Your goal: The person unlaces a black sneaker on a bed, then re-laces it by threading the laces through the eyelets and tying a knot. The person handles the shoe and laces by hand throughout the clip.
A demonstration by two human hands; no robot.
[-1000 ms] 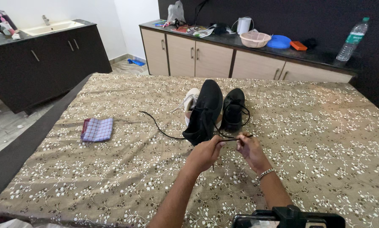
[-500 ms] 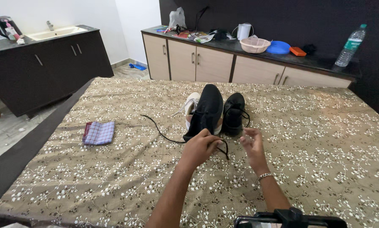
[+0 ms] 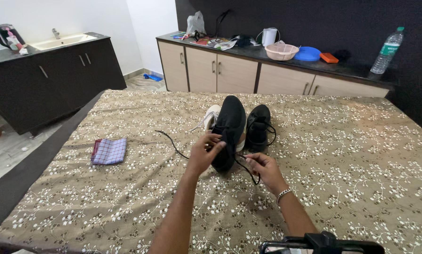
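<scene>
- Head view, centre of the frame: the left hand [image 3: 204, 153] grips the heel end of a black shoe [image 3: 230, 129], fingers curled over its rim, holding it tilted up off the bedspread [image 3: 352, 160].
- Just right of it, the right hand [image 3: 262, 167] pinches a black lace [image 3: 246, 168] between thumb and fingertips; the lace runs from the shoe down to that pinch and hangs in a short loop below it.
- The lace's other end trails out to the left across the bedspread, lying slack.
- A second black shoe [image 3: 259, 124] stands just beside the held one on its right, and a white shoe [image 3: 212, 117] shows behind on its left, partly hidden.
- Left of centre, well apart from the hands, lies a folded checked cloth [image 3: 109, 150].
- Along the top of the frame, a counter [image 3: 277, 56] carries a pink basket [image 3: 281, 51], a blue lid and a water bottle [image 3: 383, 49].
- Risks, as I judge them: the pinch on the lace is slight, so a tug could pull it free of the fingers; the slack end on the left could be drawn out of its eyelets; the tilted shoe could roll onto its neighbour if the left grip eases.
</scene>
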